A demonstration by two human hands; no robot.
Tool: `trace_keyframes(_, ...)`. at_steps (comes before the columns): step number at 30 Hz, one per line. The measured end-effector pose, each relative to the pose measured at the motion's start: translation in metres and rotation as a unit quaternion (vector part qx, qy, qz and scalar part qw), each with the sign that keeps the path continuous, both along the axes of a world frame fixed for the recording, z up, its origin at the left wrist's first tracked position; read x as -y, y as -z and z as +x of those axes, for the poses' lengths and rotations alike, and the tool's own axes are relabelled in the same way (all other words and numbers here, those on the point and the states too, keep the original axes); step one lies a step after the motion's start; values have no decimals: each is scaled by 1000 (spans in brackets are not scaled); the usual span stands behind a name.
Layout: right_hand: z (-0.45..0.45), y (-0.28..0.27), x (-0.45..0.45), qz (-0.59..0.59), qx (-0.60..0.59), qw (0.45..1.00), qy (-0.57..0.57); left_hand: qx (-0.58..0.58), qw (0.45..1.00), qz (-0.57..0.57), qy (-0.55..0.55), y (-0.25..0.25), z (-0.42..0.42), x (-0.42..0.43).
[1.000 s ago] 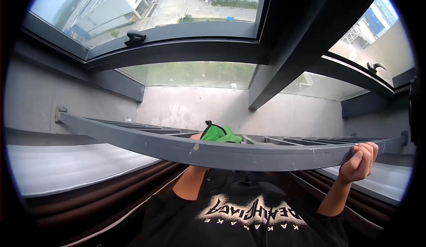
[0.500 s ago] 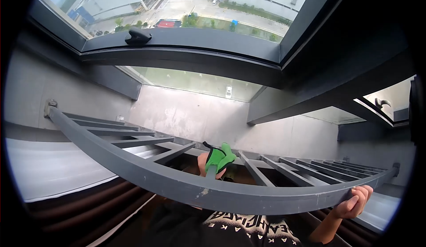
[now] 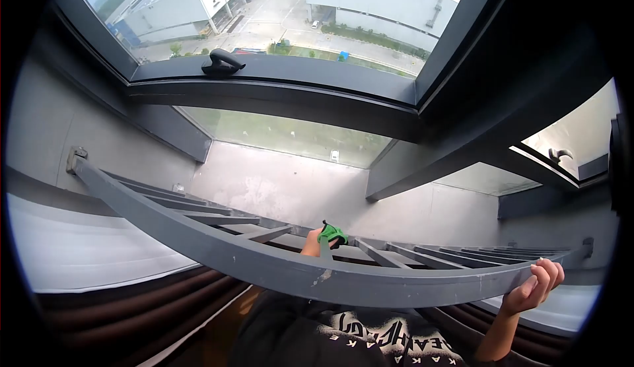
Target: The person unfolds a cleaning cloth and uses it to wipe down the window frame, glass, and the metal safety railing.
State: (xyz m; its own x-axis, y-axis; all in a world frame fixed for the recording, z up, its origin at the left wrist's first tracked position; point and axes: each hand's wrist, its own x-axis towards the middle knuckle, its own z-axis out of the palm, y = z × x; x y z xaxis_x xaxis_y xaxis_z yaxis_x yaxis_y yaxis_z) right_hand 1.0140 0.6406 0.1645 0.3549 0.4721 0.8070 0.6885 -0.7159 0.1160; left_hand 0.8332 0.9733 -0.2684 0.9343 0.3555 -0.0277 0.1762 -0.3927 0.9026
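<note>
A green cloth with black edging [image 3: 334,234] is bunched against an upright bar of the grey metal railing [image 3: 264,269], below the top rail. My left hand [image 3: 312,241] reaches between the bars and is closed on the cloth; the bar and the cloth hide part of its fingers. Over at the right end of the top rail, my right hand [image 3: 536,286] rests with its fingers curled round the rail. Small pale scuffs mark the rail near the middle.
Beyond the railing lies a pale ledge [image 3: 284,182] below the windows. A dark window frame [image 3: 277,103] with a black handle [image 3: 222,63] rises ahead, and another handle [image 3: 560,154] shows at right. White fabric [image 3: 72,248] and brown curtain folds [image 3: 132,307] hang at left.
The green cloth has slipped lower behind the rail and looks more bunched, my left hand moving with it. My right hand keeps to the rail's right end. The view has tilted slightly.
</note>
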Motion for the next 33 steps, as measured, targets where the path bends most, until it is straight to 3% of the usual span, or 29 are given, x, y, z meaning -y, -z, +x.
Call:
trace_keyframes(2,0,2,4,2,-1,1000,-12,-21,999,-45,-15,-23,-2,3)
trace_keyframes(4,0,1,5,-1,-2,1000,-15,54,997,-41,-36,-54,0,3)
trace_keyframes(5,0,1,4,-1,-3,1000,-17,77,995,-47,-51,-94,0,3)
trace_keyframes(8,0,0,1,10,13,1000,-7,-18,998,-54,-24,-170,-13,-10)
trace_keyframes(11,0,-2,-2,24,19,1000,-2,191,976,-99,-24,-290,-3,-6)
trace_keyframes(15,-2,1,3,18,-2,1000,-1,93,995,36,23,-349,0,-16)
trace_keyframes(20,-4,2,8,-10,-14,1000,13,104,993,30,54,-294,2,-27)
trace_keyframes(28,-4,2,16,-48,-14,999,19,112,984,30,133,-103,11,-23)
trace_keyframes(33,-5,5,25,-30,-50,998,30,96,977,24,191,-30,18,-31)
